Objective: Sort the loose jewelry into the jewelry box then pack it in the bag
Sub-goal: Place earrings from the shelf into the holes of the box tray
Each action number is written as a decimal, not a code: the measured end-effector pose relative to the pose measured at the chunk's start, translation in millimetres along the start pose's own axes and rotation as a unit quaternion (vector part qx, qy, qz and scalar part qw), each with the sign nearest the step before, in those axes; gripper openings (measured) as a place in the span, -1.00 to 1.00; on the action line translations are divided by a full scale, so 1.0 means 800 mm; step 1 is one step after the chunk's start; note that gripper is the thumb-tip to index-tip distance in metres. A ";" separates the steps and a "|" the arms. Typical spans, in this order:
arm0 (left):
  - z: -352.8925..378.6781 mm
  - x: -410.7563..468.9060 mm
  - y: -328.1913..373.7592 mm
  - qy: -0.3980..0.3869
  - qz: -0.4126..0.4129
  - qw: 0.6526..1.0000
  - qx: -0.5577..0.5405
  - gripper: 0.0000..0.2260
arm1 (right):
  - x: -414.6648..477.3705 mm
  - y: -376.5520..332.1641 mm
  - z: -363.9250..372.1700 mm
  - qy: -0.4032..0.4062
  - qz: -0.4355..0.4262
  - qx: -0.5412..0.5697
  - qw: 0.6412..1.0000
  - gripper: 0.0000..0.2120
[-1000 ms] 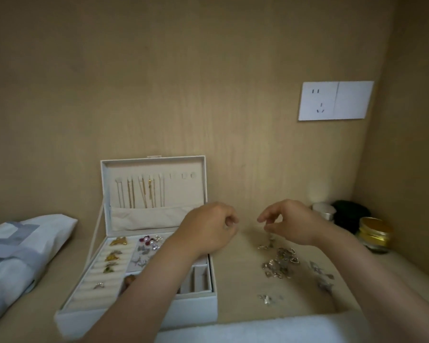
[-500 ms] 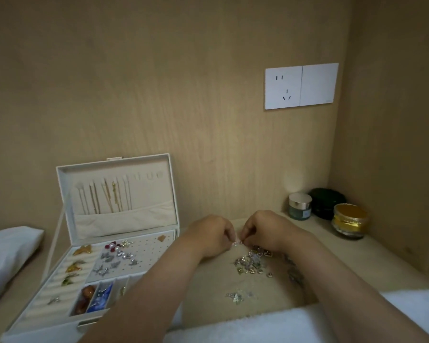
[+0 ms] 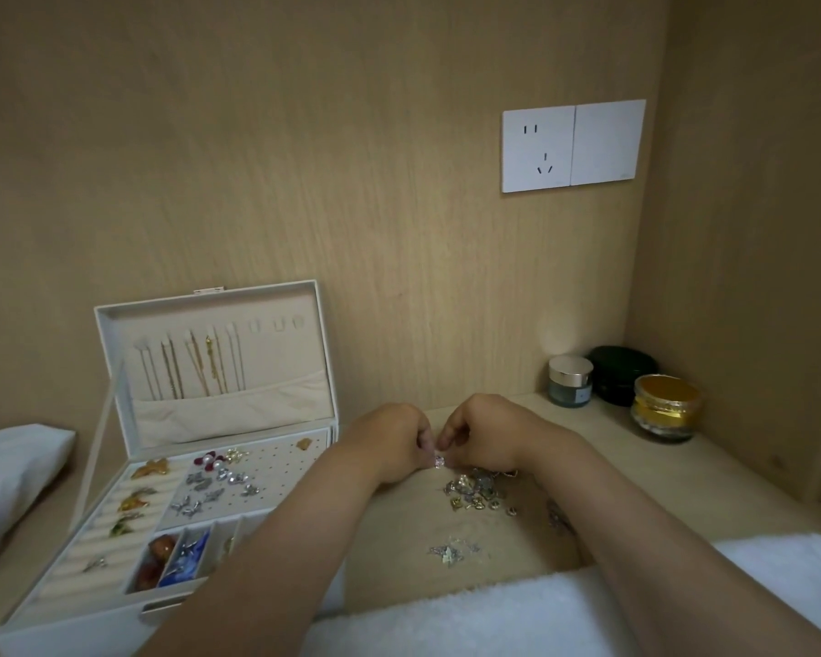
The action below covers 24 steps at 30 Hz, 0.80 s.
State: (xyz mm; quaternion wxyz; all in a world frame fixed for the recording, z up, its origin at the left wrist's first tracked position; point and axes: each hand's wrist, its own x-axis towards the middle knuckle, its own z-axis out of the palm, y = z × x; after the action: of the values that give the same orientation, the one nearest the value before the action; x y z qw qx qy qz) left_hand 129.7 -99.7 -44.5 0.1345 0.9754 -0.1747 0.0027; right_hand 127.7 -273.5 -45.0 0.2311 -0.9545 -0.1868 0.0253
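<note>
Two hands meet on one small pink piece (image 3: 439, 462): your left hand (image 3: 389, 445) and right hand (image 3: 491, 433) both pinch it with curled fingers (image 3: 451, 436), just above the loose pile (image 3: 477, 490) on the table (image 3: 740, 495). You look mid-sort. Next, carry it left to the open jewelry box (image 3: 257, 289) and seat it in the holed panel (image 3: 280, 471); the bag (image 3: 15, 467) lies beyond.

Left hand (image 3: 389, 443) and right hand (image 3: 489, 433): bare. Left forearm (image 3: 276, 561) and right forearm (image 3: 636, 538): bare along the entire visible length.
</note>
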 end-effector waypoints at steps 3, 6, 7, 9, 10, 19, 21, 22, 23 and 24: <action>-0.001 0.000 -0.004 0.015 -0.003 0.999 -0.045 -0.94 | 0.000 0.000 0.001 0.005 -0.013 0.058 0.998 -0.87; -0.003 0.000 -0.004 0.051 -0.003 0.988 -0.147 -0.91 | 0.001 0.002 -0.009 0.036 -0.019 0.119 0.992 -0.93; -0.004 0.000 -0.003 0.067 -0.002 0.981 -0.184 -0.90 | 0.001 0.003 -0.014 0.048 -0.020 0.134 0.990 -0.91; -0.005 0.003 -0.002 0.098 0.002 0.962 -0.254 -0.89 | -0.001 0.003 -0.025 0.071 -0.023 0.179 0.981 -0.93; -0.006 0.004 0.000 0.112 0.004 0.951 -0.288 -0.89 | -0.003 0.002 -0.029 0.074 -0.022 0.215 0.973 -0.96; -0.021 -0.001 0.018 0.168 0.022 0.894 -0.415 -0.84 | -0.014 0.006 -0.048 0.064 -0.007 0.339 0.938 -0.90; -0.023 -0.003 0.020 0.179 0.036 0.894 -0.409 -0.86 | -0.017 0.007 -0.051 0.055 -0.009 0.348 0.936 -0.93; -0.023 -0.003 0.020 0.183 0.040 0.896 -0.403 -0.87 | -0.017 0.007 -0.051 0.045 -0.007 0.353 0.934 -0.93; -0.022 -0.003 0.020 0.185 0.042 0.899 -0.395 -0.88 | -0.017 0.008 -0.052 0.032 -0.001 0.358 0.933 -0.92; -0.022 -0.002 0.019 0.187 0.043 0.902 -0.386 -0.88 | -0.017 0.007 -0.051 0.019 0.007 0.360 0.933 -0.90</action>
State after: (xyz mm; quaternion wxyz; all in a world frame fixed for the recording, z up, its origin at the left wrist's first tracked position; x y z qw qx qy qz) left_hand 123.5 -108.4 -23.9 0.5301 0.8205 -0.1751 0.1234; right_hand 122.6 -301.0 -11.7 0.5625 -0.8088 -0.1545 0.0744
